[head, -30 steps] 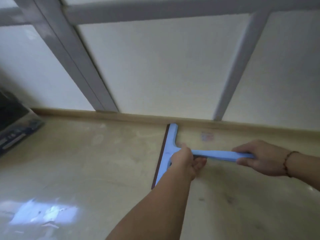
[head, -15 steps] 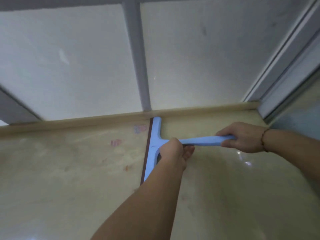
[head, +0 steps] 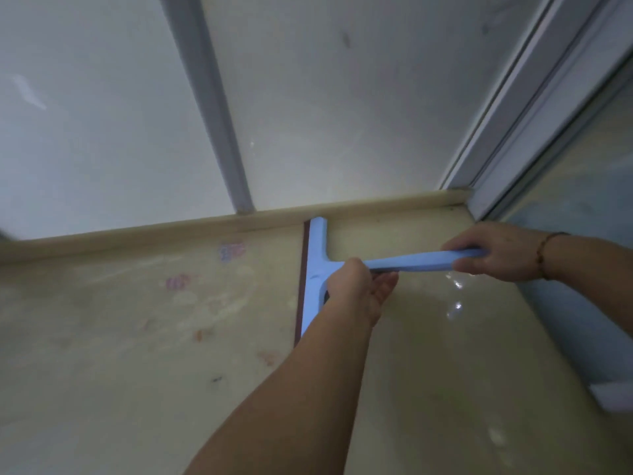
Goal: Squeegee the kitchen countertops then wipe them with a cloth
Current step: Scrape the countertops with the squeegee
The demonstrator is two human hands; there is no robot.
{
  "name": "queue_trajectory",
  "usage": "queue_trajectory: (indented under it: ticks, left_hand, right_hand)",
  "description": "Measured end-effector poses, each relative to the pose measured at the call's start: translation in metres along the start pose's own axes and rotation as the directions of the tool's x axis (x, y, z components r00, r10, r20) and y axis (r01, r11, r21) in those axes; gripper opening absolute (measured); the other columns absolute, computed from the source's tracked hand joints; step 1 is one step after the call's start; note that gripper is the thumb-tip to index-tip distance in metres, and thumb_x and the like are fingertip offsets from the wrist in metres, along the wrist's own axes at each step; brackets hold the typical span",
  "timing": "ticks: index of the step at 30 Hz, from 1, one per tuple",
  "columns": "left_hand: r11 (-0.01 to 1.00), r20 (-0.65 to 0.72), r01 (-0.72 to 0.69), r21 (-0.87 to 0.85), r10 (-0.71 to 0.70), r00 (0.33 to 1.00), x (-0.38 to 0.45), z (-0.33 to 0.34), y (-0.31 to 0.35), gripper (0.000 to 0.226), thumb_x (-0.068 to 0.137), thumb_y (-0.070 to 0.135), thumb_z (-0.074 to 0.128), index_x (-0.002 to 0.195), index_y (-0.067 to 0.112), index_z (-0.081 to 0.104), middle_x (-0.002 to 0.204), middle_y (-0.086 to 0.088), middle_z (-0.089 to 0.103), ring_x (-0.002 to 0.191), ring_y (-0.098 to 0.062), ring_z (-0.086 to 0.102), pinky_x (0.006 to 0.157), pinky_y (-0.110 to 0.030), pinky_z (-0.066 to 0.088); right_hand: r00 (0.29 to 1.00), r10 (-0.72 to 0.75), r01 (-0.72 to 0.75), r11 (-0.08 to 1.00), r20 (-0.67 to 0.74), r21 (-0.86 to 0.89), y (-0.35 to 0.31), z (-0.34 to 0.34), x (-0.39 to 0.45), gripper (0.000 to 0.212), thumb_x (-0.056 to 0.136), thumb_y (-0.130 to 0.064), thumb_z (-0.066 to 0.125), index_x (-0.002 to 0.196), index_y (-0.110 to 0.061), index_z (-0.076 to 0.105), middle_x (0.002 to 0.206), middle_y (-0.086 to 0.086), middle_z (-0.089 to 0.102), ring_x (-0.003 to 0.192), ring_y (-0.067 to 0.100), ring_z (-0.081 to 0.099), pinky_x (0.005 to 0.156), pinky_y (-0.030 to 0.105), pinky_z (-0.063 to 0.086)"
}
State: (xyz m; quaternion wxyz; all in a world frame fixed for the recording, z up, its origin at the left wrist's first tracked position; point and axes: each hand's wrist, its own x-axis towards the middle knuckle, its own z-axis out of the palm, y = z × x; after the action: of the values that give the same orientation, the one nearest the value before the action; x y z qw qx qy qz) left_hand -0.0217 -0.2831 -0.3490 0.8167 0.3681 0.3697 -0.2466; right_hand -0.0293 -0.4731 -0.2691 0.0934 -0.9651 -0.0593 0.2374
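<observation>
- Right now the blue squeegee lies on the beige countertop, its dark rubber blade on the left edge and its top end touching the raised back lip of the counter.
- Gripping the far end of the handle, the right hand has its fingers curled over the top and the thumb below.
- Nearer the head, the left hand is clamped on the handle where it meets the crossbar, fingers wrapped underneath; the forearm hides the lower part of the blade.
- On the right wrist sits a thin beaded bracelet.
- Left of the blade, the surface carries faint pink, blue and orange smudges and pale streaks.
- To the right of the handle, small bright glints show on the wet-looking counter.
- Behind the lip rise frosted window panes split by a grey bar.
- At the right corner, a light metal frame meets the counter, with a glassy blue panel just beside the right hand.
- No containers are in view.
</observation>
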Motion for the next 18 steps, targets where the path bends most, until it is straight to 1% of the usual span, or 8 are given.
queue_trajectory:
  ticks: [2, 3, 7, 9, 10, 12, 15, 18]
  left_hand:
    - [1.0, 0.002, 0.01, 0.002, -0.01, 1.0, 0.002, 0.011, -0.009, 0.026, 0.1, 0.013, 0.038, 0.121, -0.001, 0.044, 0.098, -0.023, 0.063, 0.068, -0.03, 0.065, 0.045, -0.028, 0.056]
    - [1.0, 0.006, 0.012, 0.004, -0.012, 1.0, 0.002, 0.016, -0.013, 0.025, 0.1, 0.013, 0.038, 0.121, 0.0, 0.044, 0.095, -0.022, 0.062, 0.067, -0.029, 0.065, 0.046, -0.029, 0.056]
    - [0.997, 0.084, 0.051, 0.064, -0.056, 0.995, 0.0, 0.039, -0.028, 0.023, 0.101, 0.013, 0.037, 0.121, 0.001, 0.042, 0.093, -0.021, 0.06, 0.066, -0.027, 0.063, 0.046, -0.028, 0.057]
    - [0.992, 0.119, 0.065, 0.104, -0.078, 0.99, 0.0, 0.053, -0.037, 0.02, 0.1, 0.011, 0.037, 0.116, 0.0, 0.041, 0.092, -0.021, 0.059, 0.065, -0.027, 0.062, 0.046, -0.029, 0.057]
    - [0.99, 0.132, 0.067, 0.126, -0.084, 0.988, 0.001, 0.061, -0.041, 0.019, 0.1, 0.011, 0.038, 0.115, 0.0, 0.041, 0.09, -0.02, 0.059, 0.064, -0.027, 0.062, 0.046, -0.029, 0.057]
    - [0.985, 0.161, 0.067, 0.162, -0.093, 0.983, 0.002, 0.075, -0.05, 0.016, 0.099, 0.01, 0.038, 0.111, 0.0, 0.041, 0.085, -0.019, 0.056, 0.065, -0.027, 0.061, 0.045, -0.029, 0.056]
    - [0.978, 0.165, 0.049, 0.203, -0.084, 0.983, 0.004, 0.083, -0.055, 0.011, 0.1, 0.01, 0.038, 0.106, 0.002, 0.039, 0.08, -0.016, 0.053, 0.063, -0.026, 0.058, 0.043, -0.028, 0.054]
    - [0.962, 0.187, 0.041, 0.269, -0.094, 0.978, 0.006, 0.082, -0.056, 0.015, 0.101, 0.013, 0.039, 0.108, 0.001, 0.042, 0.08, -0.016, 0.055, 0.062, -0.026, 0.059, 0.04, -0.025, 0.053]
  right_hand:
    - [1.0, 0.018, -0.018, 1.0, -0.004, 0.014, 0.013, -0.001, -0.005, 0.018, 0.092, -0.021, 0.062, 0.106, -0.012, 0.07, 0.085, 0.005, 0.069, 0.083, 0.022, 0.063, 0.081, 0.035, 0.048]
    - [1.0, 0.025, -0.025, 1.0, -0.003, 0.011, 0.018, -0.001, -0.008, 0.017, 0.092, -0.021, 0.062, 0.104, -0.012, 0.07, 0.085, 0.005, 0.069, 0.082, 0.021, 0.063, 0.08, 0.034, 0.048]
    - [0.997, 0.076, -0.076, 0.997, -0.012, 0.014, 0.042, -0.004, -0.025, 0.015, 0.092, -0.022, 0.062, 0.103, -0.016, 0.07, 0.093, 0.007, 0.069, 0.087, 0.022, 0.062, 0.083, 0.035, 0.048]
    - [0.994, 0.107, -0.106, 0.994, -0.018, 0.02, 0.054, -0.008, -0.039, 0.008, 0.091, -0.02, 0.062, 0.086, -0.021, 0.068, 0.08, 0.005, 0.067, 0.076, 0.02, 0.061, 0.075, 0.034, 0.046]
    - [0.991, 0.129, -0.129, 0.991, -0.023, 0.022, 0.06, -0.009, -0.045, 0.015, 0.091, -0.019, 0.063, 0.076, -0.023, 0.065, 0.071, 0.001, 0.064, 0.068, 0.015, 0.059, 0.07, 0.033, 0.045]
    - [0.985, 0.171, -0.17, 0.985, -0.03, 0.031, 0.068, -0.01, -0.058, 0.024, 0.091, -0.018, 0.062, 0.068, -0.026, 0.061, 0.061, -0.003, 0.059, 0.055, 0.005, 0.053, 0.063, 0.03, 0.042]
    - [0.976, 0.209, -0.207, 0.978, -0.059, 0.028, 0.067, -0.008, -0.067, 0.019, 0.092, -0.019, 0.059, 0.075, -0.014, 0.064, 0.065, 0.004, 0.059, 0.058, 0.012, 0.051, 0.065, 0.032, 0.042]
    - [0.971, 0.227, -0.223, 0.973, -0.077, 0.05, 0.063, 0.0, -0.076, 0.017, 0.093, -0.02, 0.058, 0.077, -0.018, 0.063, 0.064, -0.001, 0.056, 0.06, 0.013, 0.049, 0.065, 0.031, 0.04]
